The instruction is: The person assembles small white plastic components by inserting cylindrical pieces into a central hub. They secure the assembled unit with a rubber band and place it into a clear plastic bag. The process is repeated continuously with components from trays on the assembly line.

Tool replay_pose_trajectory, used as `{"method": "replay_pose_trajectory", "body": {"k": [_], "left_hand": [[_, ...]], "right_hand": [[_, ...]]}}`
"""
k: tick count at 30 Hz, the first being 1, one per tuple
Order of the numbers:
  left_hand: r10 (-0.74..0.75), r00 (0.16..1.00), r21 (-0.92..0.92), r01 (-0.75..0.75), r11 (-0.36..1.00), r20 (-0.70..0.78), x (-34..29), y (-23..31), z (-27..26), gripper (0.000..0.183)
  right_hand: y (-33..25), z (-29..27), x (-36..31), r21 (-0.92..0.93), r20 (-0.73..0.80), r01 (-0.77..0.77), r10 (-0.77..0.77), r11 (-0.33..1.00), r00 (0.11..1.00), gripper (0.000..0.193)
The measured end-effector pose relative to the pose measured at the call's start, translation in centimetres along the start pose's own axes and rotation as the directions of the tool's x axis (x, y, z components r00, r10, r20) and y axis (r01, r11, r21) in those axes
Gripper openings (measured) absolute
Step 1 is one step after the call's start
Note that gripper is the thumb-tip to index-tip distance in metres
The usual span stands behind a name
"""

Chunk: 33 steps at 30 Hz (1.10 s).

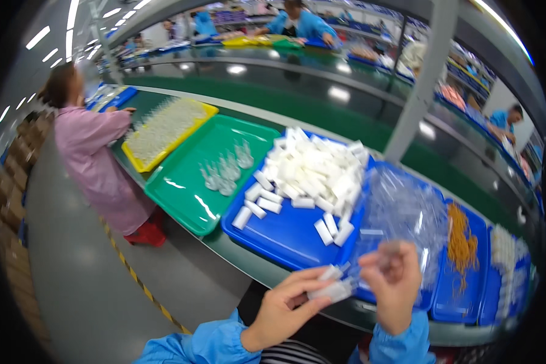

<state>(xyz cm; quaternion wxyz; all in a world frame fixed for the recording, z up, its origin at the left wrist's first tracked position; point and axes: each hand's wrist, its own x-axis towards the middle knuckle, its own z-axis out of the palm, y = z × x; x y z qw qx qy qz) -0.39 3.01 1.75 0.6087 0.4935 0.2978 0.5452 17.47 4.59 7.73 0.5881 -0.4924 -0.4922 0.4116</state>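
Note:
My left hand [285, 308] is closed around two small white plastic blocks [333, 292], held side by side above the near edge of the bench. Clear tips show at the blocks' right ends. Just to the right, my right hand [397, 285] is raised with thumb and fingers pinched together; something see-through may be between them, but blur hides what it is. Beyond my hands a blue tray [273, 238] carries a heap of similar white blocks [312, 170]. Thin clear plastic pieces [400, 209] lie piled in the blue tray right behind my right hand.
Left stand a green tray [179, 191] with several clear bulb-shaped parts [227, 173] and a yellow tray [211, 114] full of clear pieces. Right are orange rubber bands [461, 239] and white parts [505, 258] in blue trays. A person in pink [94, 145] stands left; a grey post [424, 85] rises behind.

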Motion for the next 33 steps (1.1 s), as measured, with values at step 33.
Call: {"method": "replay_pose_trajectory", "body": {"k": [33], "left_hand": [[0.021, 0.996, 0.208, -0.003, 0.978, -0.084, 0.1, -0.5, -0.5, 0.031]], "right_hand": [[2.5, -0.4, 0.2, 0.007, -0.041, -0.034, 0.034, 0.999, 0.999, 0.038]]}}
